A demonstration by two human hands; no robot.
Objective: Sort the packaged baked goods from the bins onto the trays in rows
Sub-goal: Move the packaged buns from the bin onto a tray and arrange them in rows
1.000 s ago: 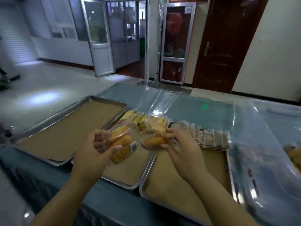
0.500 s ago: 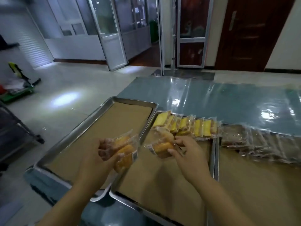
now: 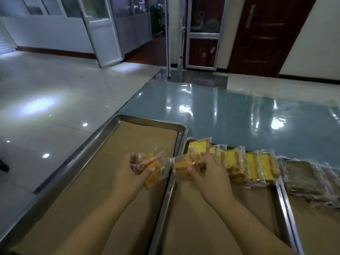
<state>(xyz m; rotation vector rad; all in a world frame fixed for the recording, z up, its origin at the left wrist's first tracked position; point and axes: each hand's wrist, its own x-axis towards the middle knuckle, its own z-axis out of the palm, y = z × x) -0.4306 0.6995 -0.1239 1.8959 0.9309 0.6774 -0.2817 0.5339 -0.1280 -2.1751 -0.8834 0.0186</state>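
Now a clear-wrapped orange pastry packet (image 3: 182, 168) hangs over the left rim of the middle tray (image 3: 164, 205), beside the yellow cake row (image 3: 253, 167), pinched by the right hand (image 3: 211, 173) between thumb and curled fingers. It looks light, soft and slippery: better held by the wrapper's edges than squeezed. The left hand (image 3: 127, 171) grips more packets (image 3: 153, 165) above the left tray (image 3: 147, 120).

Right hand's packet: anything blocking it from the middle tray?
Nothing visible. The right hand holds the packet over the middle tray by its left rim, next to the row of yellow cakes; the brown paper on its near side lies bare. The left hand holds its own packets aside, over the left tray.
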